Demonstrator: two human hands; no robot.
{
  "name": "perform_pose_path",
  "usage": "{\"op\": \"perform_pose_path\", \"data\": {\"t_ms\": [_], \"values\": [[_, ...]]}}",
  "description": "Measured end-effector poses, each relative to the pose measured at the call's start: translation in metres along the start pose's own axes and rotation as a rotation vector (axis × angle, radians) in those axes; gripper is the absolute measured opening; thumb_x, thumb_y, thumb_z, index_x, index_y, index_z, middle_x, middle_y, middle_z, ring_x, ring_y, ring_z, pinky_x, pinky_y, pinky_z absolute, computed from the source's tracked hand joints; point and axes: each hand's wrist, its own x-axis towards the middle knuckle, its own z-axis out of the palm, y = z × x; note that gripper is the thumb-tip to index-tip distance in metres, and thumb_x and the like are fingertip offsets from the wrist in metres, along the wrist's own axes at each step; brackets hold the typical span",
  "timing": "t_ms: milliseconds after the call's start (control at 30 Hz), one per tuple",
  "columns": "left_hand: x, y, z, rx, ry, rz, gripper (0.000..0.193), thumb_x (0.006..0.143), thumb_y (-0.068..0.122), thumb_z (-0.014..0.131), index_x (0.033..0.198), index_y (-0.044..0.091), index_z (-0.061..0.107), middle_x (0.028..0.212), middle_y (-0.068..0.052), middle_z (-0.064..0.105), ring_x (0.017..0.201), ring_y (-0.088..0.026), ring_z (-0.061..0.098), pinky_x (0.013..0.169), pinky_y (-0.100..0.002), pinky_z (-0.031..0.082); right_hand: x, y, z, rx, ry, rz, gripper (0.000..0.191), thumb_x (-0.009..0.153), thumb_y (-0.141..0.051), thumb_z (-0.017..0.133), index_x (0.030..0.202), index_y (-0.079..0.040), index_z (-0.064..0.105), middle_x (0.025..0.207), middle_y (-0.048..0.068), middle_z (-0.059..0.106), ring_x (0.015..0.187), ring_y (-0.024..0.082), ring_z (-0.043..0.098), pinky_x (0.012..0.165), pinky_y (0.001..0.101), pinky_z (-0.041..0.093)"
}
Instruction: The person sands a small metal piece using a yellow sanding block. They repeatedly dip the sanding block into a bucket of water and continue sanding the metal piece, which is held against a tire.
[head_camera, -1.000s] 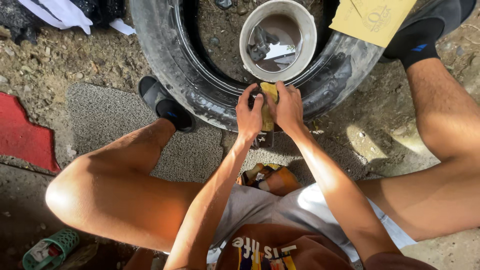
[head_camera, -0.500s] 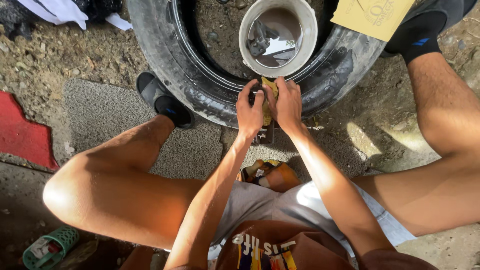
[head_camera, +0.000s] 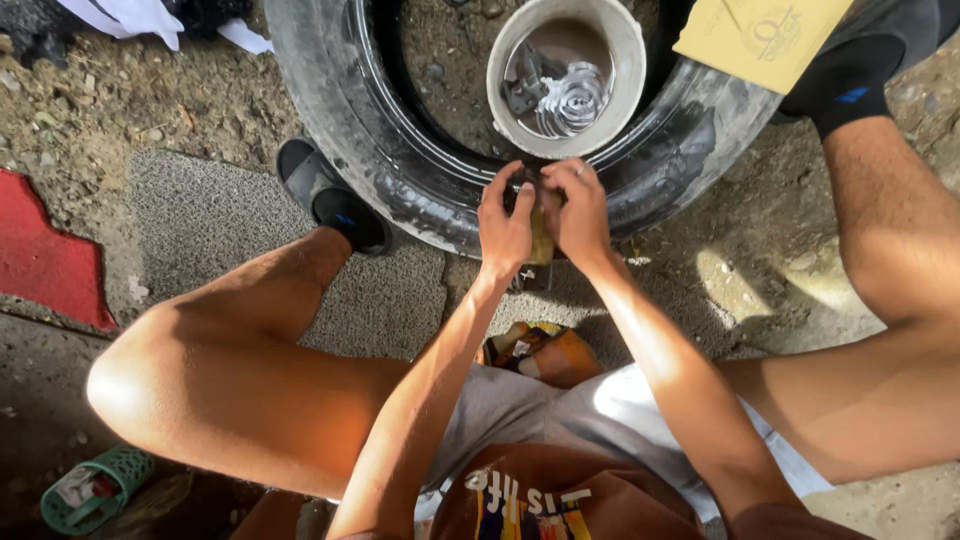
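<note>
I sit with knees apart over a black tyre (head_camera: 420, 190) lying flat on the dirt. My left hand (head_camera: 505, 225) and my right hand (head_camera: 578, 210) are pressed together at the tyre's near sidewall, both closed on a small yellowish piece (head_camera: 541, 240) that looks like a sponge or pad, mostly hidden by my fingers. Just beyond my hands, inside the tyre's opening, stands a white round bucket (head_camera: 630, 60) holding metal parts.
A yellow cardboard sheet (head_camera: 760, 40) rests on the tyre at top right. A grey mat (head_camera: 230, 230) and a red mat (head_camera: 45, 255) lie to the left. An orange object (head_camera: 545, 355) sits between my legs. A green basket (head_camera: 95, 485) is at bottom left.
My hands have stayed on the tyre's sidewall with the yellowish piece; the fingers shifted slightly and now cover more of it. The view moved a little.
</note>
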Motion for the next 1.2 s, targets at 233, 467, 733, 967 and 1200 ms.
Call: {"op": "perform_pose_path", "data": {"t_ms": [233,467,733,967,1200], "values": [[0.0,0.003,-0.001,-0.007,-0.016,0.015,0.043,0.097,0.026,0.06,0.135,0.006,0.063,0.132,-0.024,0.063,0.124,-0.037,0.061,0.108,-0.043,0.045,0.003,-0.008,0.002,0.051,0.065,0.113,0.012,0.086,0.008,0.068,0.097,0.004,0.064,0.093,0.017,0.063,0.088,0.031,0.063,0.071,0.038,0.05],[-0.002,0.001,0.0,-0.021,-0.011,-0.013,0.043,0.097,0.026,0.059,0.135,0.005,0.063,0.133,-0.023,0.064,0.125,-0.036,0.062,0.109,-0.042,0.046,-0.004,-0.007,0.0,0.035,-0.006,0.185,0.009,0.091,0.007,0.069,0.095,0.004,0.061,0.096,0.016,0.062,0.091,0.03,0.062,0.073,0.0387,0.05],[-0.002,0.003,0.0,-0.05,-0.012,-0.024,0.043,0.097,0.026,0.06,0.135,0.005,0.063,0.132,-0.023,0.066,0.125,-0.036,0.064,0.109,-0.042,0.046,0.0,-0.01,-0.006,0.025,0.002,0.168,0.016,0.092,0.003,0.074,0.096,0.006,0.059,0.093,0.018,0.064,0.086,0.031,0.061,0.073,0.0401,0.05],[-0.001,0.004,0.001,0.024,-0.007,-0.021,0.043,0.098,0.026,0.061,0.135,0.006,0.063,0.136,-0.024,0.062,0.129,-0.039,0.058,0.11,-0.044,0.042,0.002,-0.01,-0.003,0.044,0.009,0.21,0.019,0.094,0.0,0.076,0.089,0.005,0.058,0.087,0.016,0.063,0.075,0.027,0.062,0.063,0.0408,0.047],[-0.002,0.003,0.002,0.003,0.009,0.014,0.042,0.096,0.026,0.06,0.134,0.007,0.064,0.136,-0.023,0.064,0.129,-0.038,0.059,0.112,-0.042,0.042,-0.004,-0.006,-0.001,0.01,-0.005,0.228,0.02,0.096,0.001,0.074,0.091,0.003,0.055,0.091,0.018,0.06,0.085,0.03,0.059,0.075,0.0413,0.048]]}}
